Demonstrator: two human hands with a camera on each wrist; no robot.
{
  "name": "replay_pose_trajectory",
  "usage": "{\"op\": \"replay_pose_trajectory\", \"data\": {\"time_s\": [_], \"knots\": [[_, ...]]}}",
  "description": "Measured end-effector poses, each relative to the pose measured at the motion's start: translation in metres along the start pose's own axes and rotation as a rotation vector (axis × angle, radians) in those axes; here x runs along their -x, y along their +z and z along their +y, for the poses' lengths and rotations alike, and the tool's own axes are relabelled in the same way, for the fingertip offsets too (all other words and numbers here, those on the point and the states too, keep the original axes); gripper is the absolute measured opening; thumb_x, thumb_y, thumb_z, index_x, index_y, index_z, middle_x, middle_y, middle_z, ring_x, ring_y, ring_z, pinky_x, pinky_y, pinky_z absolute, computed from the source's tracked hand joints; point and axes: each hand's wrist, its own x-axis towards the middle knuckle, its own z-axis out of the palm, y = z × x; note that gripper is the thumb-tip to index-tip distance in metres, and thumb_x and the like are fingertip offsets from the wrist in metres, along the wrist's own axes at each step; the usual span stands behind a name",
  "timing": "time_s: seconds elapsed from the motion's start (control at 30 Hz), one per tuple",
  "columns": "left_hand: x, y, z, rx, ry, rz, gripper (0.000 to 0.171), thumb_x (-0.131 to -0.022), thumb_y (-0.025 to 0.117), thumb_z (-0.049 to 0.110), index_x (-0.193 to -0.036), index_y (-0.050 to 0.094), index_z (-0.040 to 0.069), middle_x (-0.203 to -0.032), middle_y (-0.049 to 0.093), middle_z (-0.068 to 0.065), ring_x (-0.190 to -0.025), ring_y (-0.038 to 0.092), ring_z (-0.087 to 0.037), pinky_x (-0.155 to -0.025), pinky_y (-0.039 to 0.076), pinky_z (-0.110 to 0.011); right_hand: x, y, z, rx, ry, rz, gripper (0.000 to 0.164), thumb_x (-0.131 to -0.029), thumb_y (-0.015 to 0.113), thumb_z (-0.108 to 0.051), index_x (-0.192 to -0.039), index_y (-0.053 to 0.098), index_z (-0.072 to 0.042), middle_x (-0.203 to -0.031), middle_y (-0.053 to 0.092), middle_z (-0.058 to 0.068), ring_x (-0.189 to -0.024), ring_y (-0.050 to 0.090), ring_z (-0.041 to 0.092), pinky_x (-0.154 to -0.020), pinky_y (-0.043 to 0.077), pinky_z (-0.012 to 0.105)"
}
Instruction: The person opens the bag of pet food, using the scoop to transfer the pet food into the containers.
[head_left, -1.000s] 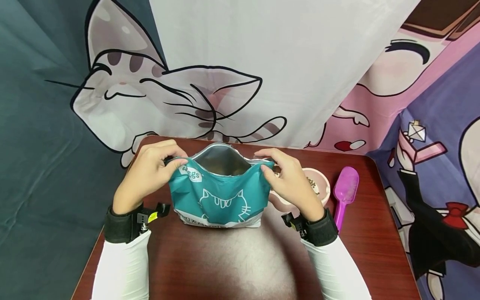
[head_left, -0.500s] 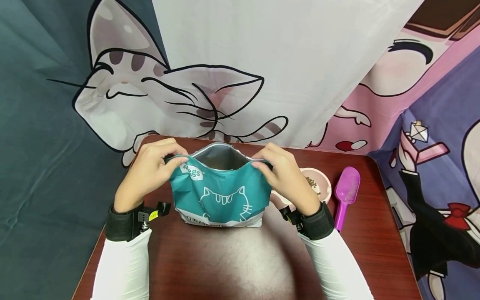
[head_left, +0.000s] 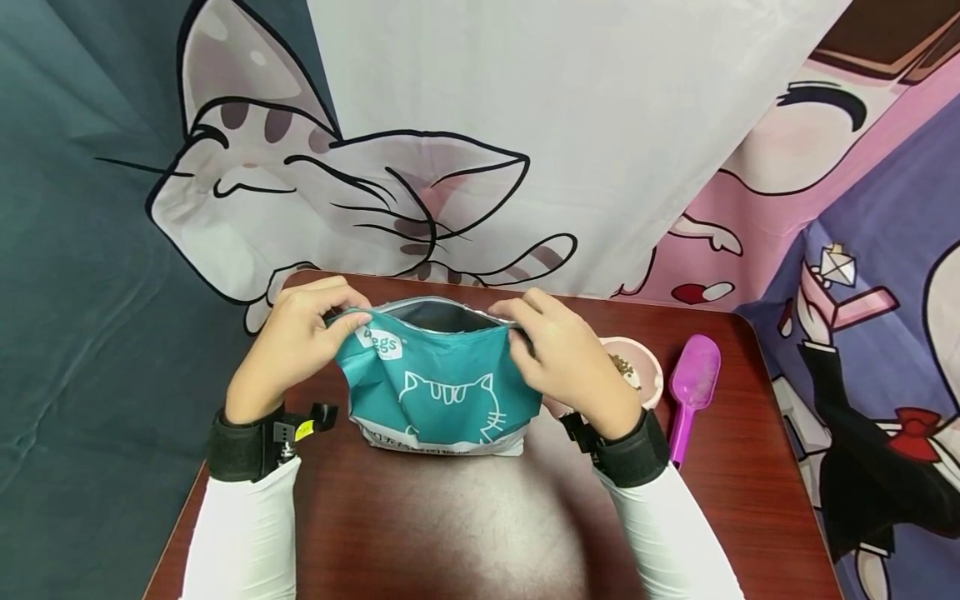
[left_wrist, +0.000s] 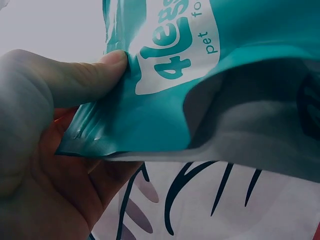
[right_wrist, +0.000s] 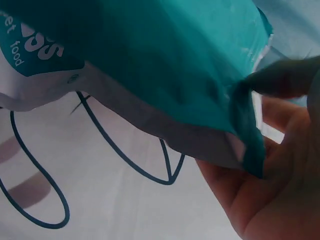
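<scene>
A teal pet food bag (head_left: 442,383) with a white cat outline stands upright on the table, its top parted and the grey lining showing. My left hand (head_left: 303,337) pinches the bag's top left corner, thumb in front and fingers behind. At the top right corner my right hand (head_left: 566,358) grips the rim in the same way. In the left wrist view the thumb (left_wrist: 95,77) presses on the bag (left_wrist: 135,125) beside the printed label. The right wrist view has the bag's corner (right_wrist: 252,150) between thumb and fingers. What is inside the bag cannot be seen.
Partly behind my right hand sits a pink bowl (head_left: 652,367) with some brown kibble (head_left: 624,367). A purple scoop (head_left: 693,375) lies to its right on the brown table (head_left: 742,500). A cloth printed with cartoon cats (head_left: 247,217) hangs behind the table.
My right hand has shifted slightly left and its hold on the corner has changed. The bag's mouth has narrowed. My left hand stays nearly in place.
</scene>
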Motion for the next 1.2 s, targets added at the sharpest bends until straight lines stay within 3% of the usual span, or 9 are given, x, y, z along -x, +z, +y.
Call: {"op": "replay_pose_trajectory", "data": {"time_s": [0.2, 0.4, 0.63, 0.8, 0.9, 0.97, 1.1, 1.2], "knots": [[-0.001, 0.001, -0.001, -0.004, 0.001, 0.008, 0.007, -0.089, 0.078, 0.001, -0.09, 0.076, 0.008, -0.087, 0.069, 0.002, -0.073, 0.051, -0.005, -0.059, 0.039, -0.019, -0.001, 0.002, -0.003, 0.048, -0.026, 0.016, 0.018, -0.099, 0.071, -0.031, -0.109, 0.077, -0.017, -0.088, 0.056, -0.001, -0.074, 0.056, 0.014, -0.065, 0.05, 0.032], [0.0, 0.001, -0.002, 0.009, -0.008, 0.013, 0.014, -0.087, 0.078, -0.003, -0.091, 0.077, 0.01, -0.086, 0.07, 0.002, -0.075, 0.051, -0.006, -0.061, 0.039, -0.018, -0.002, 0.007, -0.001, 0.038, -0.047, 0.08, 0.011, -0.098, 0.072, -0.026, -0.096, 0.077, -0.016, -0.088, 0.062, -0.003, -0.076, 0.06, 0.012, -0.065, 0.052, 0.033], [0.0, 0.001, -0.001, 0.01, -0.022, 0.008, 0.009, -0.089, 0.078, 0.0, -0.092, 0.078, 0.009, -0.087, 0.071, 0.001, -0.076, 0.052, -0.007, -0.064, 0.038, -0.018, -0.002, 0.013, -0.002, 0.061, -0.065, 0.144, 0.013, -0.097, 0.072, -0.024, -0.087, 0.073, -0.016, -0.085, 0.064, -0.004, -0.072, 0.06, 0.012, -0.06, 0.05, 0.032], [-0.001, -0.001, 0.02, -0.146, -0.063, -0.032, 0.007, -0.093, 0.074, 0.005, -0.099, 0.076, 0.008, -0.094, 0.071, -0.004, -0.081, 0.06, -0.018, -0.071, 0.048, -0.033, -0.002, 0.015, -0.002, 0.066, -0.071, 0.165, 0.014, -0.097, 0.072, -0.023, -0.085, 0.071, -0.016, -0.083, 0.063, -0.004, -0.07, 0.058, 0.012, -0.056, 0.048, 0.031], [-0.003, -0.002, 0.039, -0.289, -0.062, -0.076, 0.019, -0.092, 0.073, 0.008, -0.111, 0.075, 0.006, -0.103, 0.072, -0.011, -0.092, 0.065, -0.031, -0.078, 0.05, -0.049, -0.002, 0.015, -0.002, 0.062, -0.075, 0.158, 0.015, -0.097, 0.072, -0.023, -0.085, 0.07, -0.016, -0.083, 0.062, -0.004, -0.07, 0.058, 0.012, -0.056, 0.048, 0.031], [-0.006, -0.001, 0.049, -0.329, -0.055, -0.121, 0.029, -0.092, 0.074, 0.011, -0.119, 0.073, 0.003, -0.11, 0.072, -0.014, -0.102, 0.065, -0.035, -0.084, 0.049, -0.055, -0.002, 0.014, -0.002, 0.059, -0.072, 0.146, 0.015, -0.098, 0.071, -0.024, -0.085, 0.07, -0.016, -0.083, 0.062, -0.004, -0.07, 0.057, 0.012, -0.057, 0.048, 0.031], [-0.013, 0.001, 0.054, -0.261, -0.066, -0.192, 0.029, -0.094, 0.075, 0.011, -0.121, 0.071, 0.0, -0.107, 0.07, -0.014, -0.097, 0.063, -0.031, -0.085, 0.053, -0.048, -0.001, 0.011, -0.004, 0.086, -0.05, 0.112, 0.015, -0.099, 0.07, -0.024, -0.086, 0.07, -0.016, -0.083, 0.06, -0.004, -0.071, 0.057, 0.012, -0.057, 0.049, 0.032], [-0.015, 0.005, 0.048, -0.183, -0.065, -0.178, 0.019, -0.093, 0.075, 0.005, -0.111, 0.074, 0.001, -0.098, 0.068, -0.01, -0.086, 0.061, -0.023, -0.076, 0.055, -0.04, 0.0, 0.008, -0.009, 0.159, -0.035, 0.086, 0.015, -0.099, 0.069, -0.024, -0.087, 0.067, -0.015, -0.084, 0.058, -0.002, -0.073, 0.058, 0.015, -0.055, 0.05, 0.034]]}}
